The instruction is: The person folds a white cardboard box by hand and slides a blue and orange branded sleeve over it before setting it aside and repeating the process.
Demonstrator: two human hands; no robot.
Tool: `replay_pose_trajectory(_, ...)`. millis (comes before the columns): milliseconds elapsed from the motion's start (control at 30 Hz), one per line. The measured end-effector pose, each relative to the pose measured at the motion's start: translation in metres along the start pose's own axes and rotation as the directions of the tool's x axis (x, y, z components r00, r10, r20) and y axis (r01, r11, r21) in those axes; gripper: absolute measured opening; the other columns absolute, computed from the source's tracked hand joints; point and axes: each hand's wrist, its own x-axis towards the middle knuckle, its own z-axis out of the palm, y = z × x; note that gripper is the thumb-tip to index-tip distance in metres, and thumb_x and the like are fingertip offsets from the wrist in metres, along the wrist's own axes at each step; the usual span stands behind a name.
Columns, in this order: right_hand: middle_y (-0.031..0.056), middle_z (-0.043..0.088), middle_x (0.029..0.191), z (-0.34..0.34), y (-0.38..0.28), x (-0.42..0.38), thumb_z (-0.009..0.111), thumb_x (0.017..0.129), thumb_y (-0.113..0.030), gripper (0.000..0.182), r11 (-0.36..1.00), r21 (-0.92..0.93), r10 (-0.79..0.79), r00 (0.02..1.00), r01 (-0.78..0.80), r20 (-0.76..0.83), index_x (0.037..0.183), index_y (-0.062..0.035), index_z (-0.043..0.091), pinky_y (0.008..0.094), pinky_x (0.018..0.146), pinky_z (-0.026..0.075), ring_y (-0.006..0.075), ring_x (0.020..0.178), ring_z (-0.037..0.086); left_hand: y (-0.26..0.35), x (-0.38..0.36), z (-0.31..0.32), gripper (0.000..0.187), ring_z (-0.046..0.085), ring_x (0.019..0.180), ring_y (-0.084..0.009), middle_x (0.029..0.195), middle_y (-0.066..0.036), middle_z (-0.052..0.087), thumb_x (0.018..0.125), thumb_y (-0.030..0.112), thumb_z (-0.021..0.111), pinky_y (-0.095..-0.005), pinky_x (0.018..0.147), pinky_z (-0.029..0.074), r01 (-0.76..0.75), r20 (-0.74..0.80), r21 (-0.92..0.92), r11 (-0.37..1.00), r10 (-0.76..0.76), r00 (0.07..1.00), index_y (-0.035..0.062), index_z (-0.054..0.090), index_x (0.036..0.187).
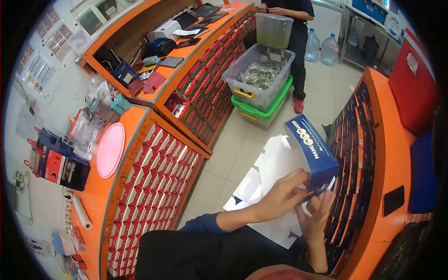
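Note:
A dark blue cardboard box (313,148) with white and orange lettering is partly folded in front of me, its white inside facing left. My left hand (285,195) reaches in from the left with its fingers pinched at the box's near lower edge. Close beside it, my right hand (317,215) has bent fingers on the same end of the box, by a small white flap. The fingertips of both hands come nearly together there. Under the box and my hands lie flat white cardboard blanks (254,186) with cut edges.
On the left, an orange counter (133,135) holds red-and-white boxes below, a pink tray (111,150) on top. Dark boxes (352,186) fill the right-hand shelf. Ahead are a clear bin (228,74) of small packets, another person (298,51) and water bottles (329,49).

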Motion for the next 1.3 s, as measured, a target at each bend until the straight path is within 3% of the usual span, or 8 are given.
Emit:
replay_pose_trajectory(133,0.015,0.058,0.111,-0.015,0.012,-0.005,0.083,0.065,0.001,0.129,0.935,0.286,0.182,0.976,-0.208,0.116,0.155,-0.0103,-0.009,0.0336,0.082,0.046,0.0231,0.094,0.057,-0.027,0.003,-0.002,0.031,0.06,0.099,-0.0377,0.114,-0.02,0.055,0.085,-0.002,0.057,-0.0409,0.084,0.051,-0.371,0.116,0.341,0.864,0.353,0.928,0.0024,0.062,0.116)
replay_pose_trajectory(200,0.0033,0.058,0.08,-0.038,-0.008,0.02,0.071,0.071,0.012,0.129,0.35,0.693,0.657,0.693,-0.63,0.297,0.15,-0.0129,-0.028,0.0324,0.079,0.045,0.0161,0.066,0.049,-0.046,0.006,-0.011,0.031,0.06,0.099,-0.0378,0.114,-0.02,0.056,0.085,-0.001,0.058,-0.0425,0.083,0.05,-0.428,0.249,0.341,0.837,0.358,0.9,0.0035,0.062,0.116)
replay_pose_trajectory(367,0.0129,0.066,0.103,0.001,0.005,-0.011,0.08,0.081,-0.026,0.128,0.768,0.539,0.396,0.918,-0.346,0.024,0.15,-0.0132,-0.027,0.0321,0.076,0.05,0.0162,0.071,0.057,-0.031,0.01,-0.007,0.033,0.062,0.091,-0.0357,0.113,-0.016,0.06,0.081,0.004,0.065,-0.0443,0.075,0.051,-0.359,0.379,0.19,0.914,0.269,0.885,0.007,0.062,0.114)
replay_pose_trajectory(467,0.0024,0.049,0.063,-0.009,-0.007,-0.028,0.037,0.086,-0.079,0.114,0.532,0.709,0.55,0.826,-0.463,0.126,0.152,-0.0054,-0.019,0.0288,0.053,0.041,0.013,0.052,0.043,-0.042,0.007,-0.033,0.031,0.066,0.08,-0.033,0.088,-0.012,0.066,0.067,0.0,0.066,-0.0417,0.075,0.055,-0.561,0.33,0.462,0.687,0.453,0.828,0.0027,0.065,0.098)
replay_pose_trajectory(733,0.0182,0.042,0.129,-0.048,0.046,-0.019,0.088,0.06,-0.04,0.11,0.799,0.075,0.601,0.796,-0.596,-0.069,0.15,-0.0071,0.034,0.0419,0.102,0.036,0.0329,0.12,0.041,-0.028,-0.032,-0.07,0.033,0.046,0.131,-0.0295,0.126,-0.01,0.061,0.083,0.005,0.066,-0.0598,0.113,0.026,-0.396,0.445,0.895,-0.207,0.33,0.833,0.0104,0.068,0.115)
replay_pose_trajectory(867,0.0121,0.055,0.113,-0.041,0.07,-0.017,0.072,0.078,-0.011,0.05,0.734,0.359,0.513,0.817,-0.576,0.263,0.127,-0.0051,0.06,0.0345,0.086,0.047,0.0231,0.109,0.053,-0.042,0.011,-0.058,0.036,0.052,0.125,-0.0271,0.133,-0.017,0.057,0.091,0.008,0.063,-0.0501,0.11,0.035,-0.439,-0.048,0.836,0.329,0.841,0.539,0.0025,0.062,0.127)
replay_pose_trajectory(933,0.0125,0.054,0.112,-0.034,0.067,-0.019,0.065,0.08,-0.001,0.043,0.762,0.346,0.49,0.837,-0.547,0.245,0.122,-0.0045,0.062,0.0336,0.081,0.048,0.0226,0.107,0.053,-0.026,0.006,-0.07,0.037,0.059,0.114,-0.0227,0.136,-0.02,0.054,0.094,0.009,0.06,-0.0351,0.098,0.046,-0.153,-0.124,0.617,0.772,0.287,0.95,-0.0054,0.057,0.129)
replay_pose_trajectory(1300,0.0147,0.045,0.102,0.06,0.016,0.003,0.052,0.076,0.007,0.058,0.824,0.431,0.536,0.752,-0.367,-0.383,0.132,-0.0065,0.043,0.0394,0.085,0.037,0.0315,0.096,0.047,-0.073,0.013,-0.016,0.038,0.054,0.106,-0.022,0.122,-0.009,0.049,0.089,-0.002,0.056,-0.0347,0.097,0.042,-0.225,-0.473,0.133,0.965,0.261,0.841,0.0013,0.045,0.125)
